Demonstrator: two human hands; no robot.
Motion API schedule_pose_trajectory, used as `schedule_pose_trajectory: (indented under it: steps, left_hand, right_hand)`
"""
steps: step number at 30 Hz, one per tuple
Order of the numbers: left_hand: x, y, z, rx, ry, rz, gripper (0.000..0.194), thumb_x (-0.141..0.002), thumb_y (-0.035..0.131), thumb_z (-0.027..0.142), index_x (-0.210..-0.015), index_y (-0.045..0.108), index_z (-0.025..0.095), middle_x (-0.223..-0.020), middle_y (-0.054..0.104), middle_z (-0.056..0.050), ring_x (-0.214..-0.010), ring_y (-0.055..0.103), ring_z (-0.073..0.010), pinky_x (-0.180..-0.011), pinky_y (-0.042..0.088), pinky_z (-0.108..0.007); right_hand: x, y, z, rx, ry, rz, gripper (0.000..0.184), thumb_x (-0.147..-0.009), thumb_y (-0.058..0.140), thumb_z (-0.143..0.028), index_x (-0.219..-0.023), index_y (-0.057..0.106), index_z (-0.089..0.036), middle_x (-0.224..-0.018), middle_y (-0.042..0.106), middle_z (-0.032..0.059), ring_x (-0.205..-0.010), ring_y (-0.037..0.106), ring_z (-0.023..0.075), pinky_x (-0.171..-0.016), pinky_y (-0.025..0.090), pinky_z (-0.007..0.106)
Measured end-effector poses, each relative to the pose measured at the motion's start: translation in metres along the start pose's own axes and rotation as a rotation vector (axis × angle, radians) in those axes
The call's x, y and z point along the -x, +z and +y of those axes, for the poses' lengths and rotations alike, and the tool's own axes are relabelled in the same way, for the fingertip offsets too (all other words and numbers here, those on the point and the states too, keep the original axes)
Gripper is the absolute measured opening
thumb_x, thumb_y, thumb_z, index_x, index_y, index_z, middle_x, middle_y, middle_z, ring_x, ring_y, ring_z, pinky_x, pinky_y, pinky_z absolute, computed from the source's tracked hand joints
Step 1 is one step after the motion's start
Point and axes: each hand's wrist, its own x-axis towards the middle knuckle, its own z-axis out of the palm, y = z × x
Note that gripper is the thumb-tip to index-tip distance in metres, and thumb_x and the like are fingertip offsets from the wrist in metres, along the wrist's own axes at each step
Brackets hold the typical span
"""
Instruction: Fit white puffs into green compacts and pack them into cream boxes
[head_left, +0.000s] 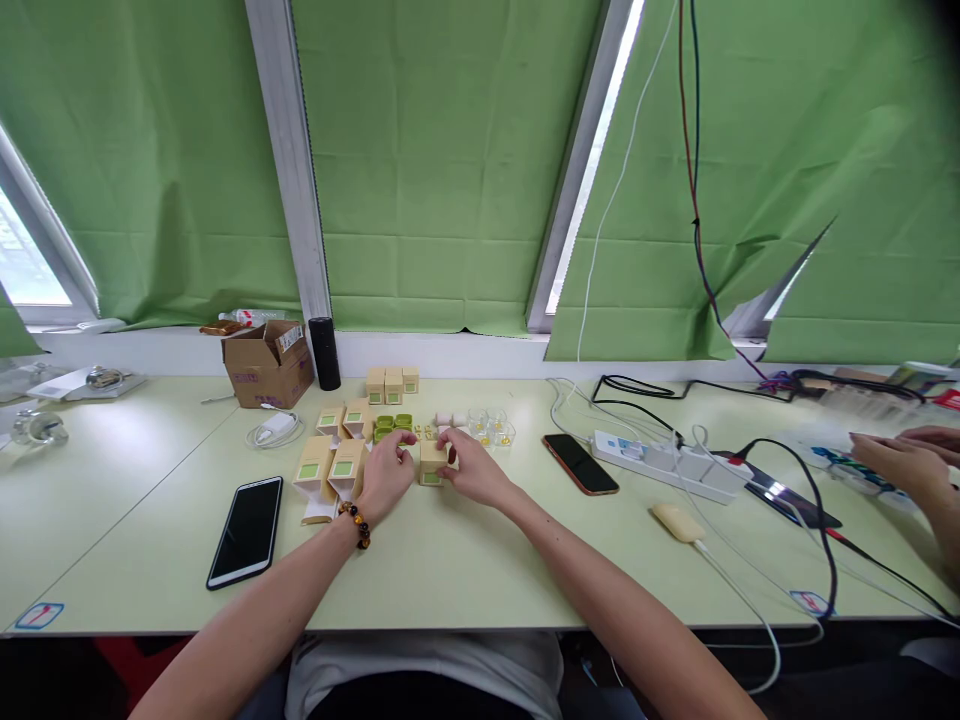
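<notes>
A small tan cardboard box (432,468) with a green label stands in front of me between both hands. My right hand (474,467) is at its right side, thumb and forefinger closed against it. Just left of the box is my left hand (388,470), fingers curled in and a beaded bracelet on its wrist; what its fingertips hold, if anything, is hidden. Behind that hand are small green containers (394,422). Several tan boxes with open flaps (349,468) stand left of it. Clear cups with yellow bits (491,427) and pinkish rolls (450,419) lie behind my right hand.
More small boxes (385,385) stand at the back beside a black cylinder (324,353) and an open carton (268,365). Phones (246,530) lie on both sides. A power strip (667,465) with tangled cables is on the right, near another person's hands (907,460).
</notes>
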Motion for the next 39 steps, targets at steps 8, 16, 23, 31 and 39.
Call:
schedule_pose_trajectory:
  steps: [8, 16, 23, 31, 39]
  left_hand:
    - [0.0, 0.004, -0.002, 0.002, 0.015, 0.024, 0.034, -0.083, 0.051, 0.002, -0.105, 0.07, 0.019, -0.109, 0.077, -0.007, -0.082, 0.068, -0.0193, -0.074, 0.05, -0.031]
    - [-0.001, 0.001, 0.001, -0.004, -0.032, 0.008, 0.033, -0.083, 0.05, 0.002, -0.105, 0.07, 0.018, -0.098, 0.076, -0.006, -0.075, 0.066, -0.0182, -0.069, 0.047, -0.03]
    - [0.0, 0.002, 0.002, -0.006, -0.03, -0.015, 0.033, -0.083, 0.049, 0.003, -0.104, 0.07, 0.018, -0.084, 0.072, -0.004, -0.073, 0.065, -0.0178, -0.07, 0.046, -0.029]
    - [0.001, 0.007, 0.002, 0.015, 0.027, -0.015, 0.033, -0.082, 0.049, 0.003, -0.104, 0.07, 0.019, -0.081, 0.071, -0.003, -0.078, 0.067, -0.0187, -0.073, 0.05, -0.03]
    - [0.001, 0.005, 0.003, 0.038, 0.002, -0.027, 0.033, -0.081, 0.049, 0.005, -0.103, 0.069, 0.019, -0.08, 0.071, -0.003, -0.075, 0.067, -0.0181, -0.073, 0.051, -0.03]
  right_hand:
    - [-0.091, -0.038, 0.01, 0.041, 0.029, 0.069, 0.036, -0.076, 0.072, -0.015, -0.106, 0.055, -0.023, -0.107, 0.064, 0.0023, -0.078, 0.06, 0.016, -0.072, 0.046, 0.029]
    - [-0.178, -0.01, 0.049, 0.132, 0.152, 0.107, 0.039, -0.076, 0.07, -0.009, -0.111, 0.057, -0.02, -0.116, 0.064, 0.0097, -0.094, 0.062, 0.0232, -0.079, 0.049, 0.033]
    - [-0.172, 0.019, 0.066, 0.244, 0.162, 0.08, 0.051, -0.087, 0.06, -0.006, -0.135, 0.052, -0.023, -0.141, 0.053, 0.0135, -0.101, 0.064, 0.0206, -0.086, 0.05, 0.031]
    - [-0.162, 0.026, 0.063, 0.401, 0.191, -0.098, 0.029, -0.089, 0.067, -0.02, -0.116, 0.071, -0.027, -0.128, 0.068, 0.0121, -0.126, 0.056, 0.0342, -0.103, 0.042, 0.044]
    - [-0.18, 0.037, 0.054, 0.42, 0.238, -0.177, 0.039, -0.085, 0.069, -0.022, -0.123, 0.067, -0.027, -0.137, 0.066, 0.0122, -0.131, 0.05, 0.0359, -0.106, 0.038, 0.048]
